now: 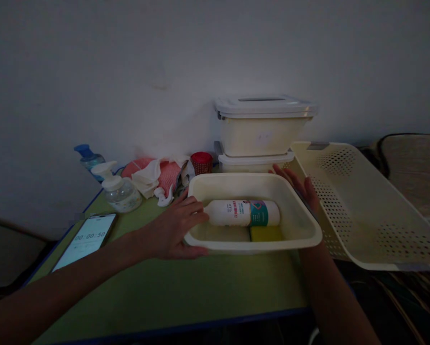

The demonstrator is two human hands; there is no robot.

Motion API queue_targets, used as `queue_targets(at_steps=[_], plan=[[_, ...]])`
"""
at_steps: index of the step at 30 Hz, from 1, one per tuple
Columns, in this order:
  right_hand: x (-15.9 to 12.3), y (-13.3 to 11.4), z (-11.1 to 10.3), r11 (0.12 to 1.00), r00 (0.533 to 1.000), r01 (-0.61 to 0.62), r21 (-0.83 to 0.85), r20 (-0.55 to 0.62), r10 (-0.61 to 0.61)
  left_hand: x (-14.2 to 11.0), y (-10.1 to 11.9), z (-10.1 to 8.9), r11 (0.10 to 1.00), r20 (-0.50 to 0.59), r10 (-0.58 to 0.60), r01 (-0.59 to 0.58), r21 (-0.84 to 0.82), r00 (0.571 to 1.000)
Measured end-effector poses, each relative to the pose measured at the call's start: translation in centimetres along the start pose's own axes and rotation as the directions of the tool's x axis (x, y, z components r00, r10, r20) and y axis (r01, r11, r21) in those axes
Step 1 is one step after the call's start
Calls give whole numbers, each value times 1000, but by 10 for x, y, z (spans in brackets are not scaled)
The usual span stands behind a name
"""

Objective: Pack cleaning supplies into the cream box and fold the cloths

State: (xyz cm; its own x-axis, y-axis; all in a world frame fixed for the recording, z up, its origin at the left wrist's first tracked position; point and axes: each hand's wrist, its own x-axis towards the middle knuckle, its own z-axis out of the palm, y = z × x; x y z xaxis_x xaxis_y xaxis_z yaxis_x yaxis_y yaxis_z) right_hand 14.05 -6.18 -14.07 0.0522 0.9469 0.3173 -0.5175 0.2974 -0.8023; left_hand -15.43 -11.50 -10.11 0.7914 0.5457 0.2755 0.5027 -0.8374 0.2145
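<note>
A cream plastic storage bin (258, 245) is tilted toward me above the green table. On its left end my left hand (180, 225) is closed, fingertips over the rim and thumb under the front edge. My right hand (303, 189) supports the opposite end from outside, its fingers showing beyond the rim and its palm partly hidden by the bin. Inside lies a white bottle (229, 213) with a green-and-pink label, on its side. A yellow sponge (267, 234) shows below the bottle, on the bin's floor.
Two lidded boxes (263, 136) stand stacked against the wall. A perforated basket (366, 206) is at right. On the green table (164, 297) are a phone (85, 242) showing a timer, a pump bottle (121, 194), a blue-capped bottle (88, 158), crumpled cloths (157, 175) and a red container (202, 163).
</note>
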Motion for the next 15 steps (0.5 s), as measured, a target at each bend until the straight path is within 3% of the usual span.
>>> queue_targets(at_steps=[9,15], plan=[[15,2,-36,995,994,26,94,-111,-16,31,-9,10,999,-32,32,-31,39,999],[15,-3,-40,983,977,41,180,-212,-1,44,-11,12,998,-53,16,-13,67,998]])
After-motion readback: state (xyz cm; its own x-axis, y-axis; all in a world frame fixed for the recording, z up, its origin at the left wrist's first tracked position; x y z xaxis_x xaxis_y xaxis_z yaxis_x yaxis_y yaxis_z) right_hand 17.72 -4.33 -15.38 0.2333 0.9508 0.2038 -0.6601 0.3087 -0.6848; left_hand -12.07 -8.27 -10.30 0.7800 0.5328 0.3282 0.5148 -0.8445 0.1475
